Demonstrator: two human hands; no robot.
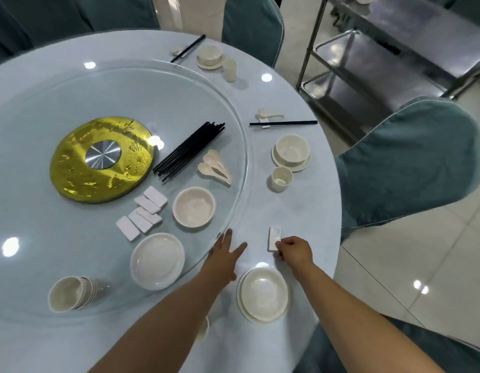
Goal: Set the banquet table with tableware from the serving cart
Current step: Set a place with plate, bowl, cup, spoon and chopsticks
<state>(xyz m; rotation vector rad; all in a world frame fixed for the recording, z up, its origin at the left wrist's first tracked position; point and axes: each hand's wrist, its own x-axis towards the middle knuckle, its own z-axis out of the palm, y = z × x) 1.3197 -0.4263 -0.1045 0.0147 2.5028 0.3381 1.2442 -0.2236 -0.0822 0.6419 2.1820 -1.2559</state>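
My right hand (pixel 294 250) pinches the near end of a white chopstick rest (pixel 274 237) lying flat on the worktop (pixel 300 216), just beyond a bowl on a plate (pixel 263 294). My left hand (pixel 225 257) lies open, fingers straight, touching the rim of the glass turntable (pixel 233 162). On the turntable: five more white rests (pixel 142 214), a bundle of black chopsticks (pixel 189 152), three spoons (pixel 216 166), one bowl (pixel 193 207), one stack of plates (pixel 157 261), and a stack of cups (pixel 72 293) lying on its side. Two finished settings (pixel 288 152) sit along the far edge. The steel serving cart (pixel 381 57) stands beyond the worktop.
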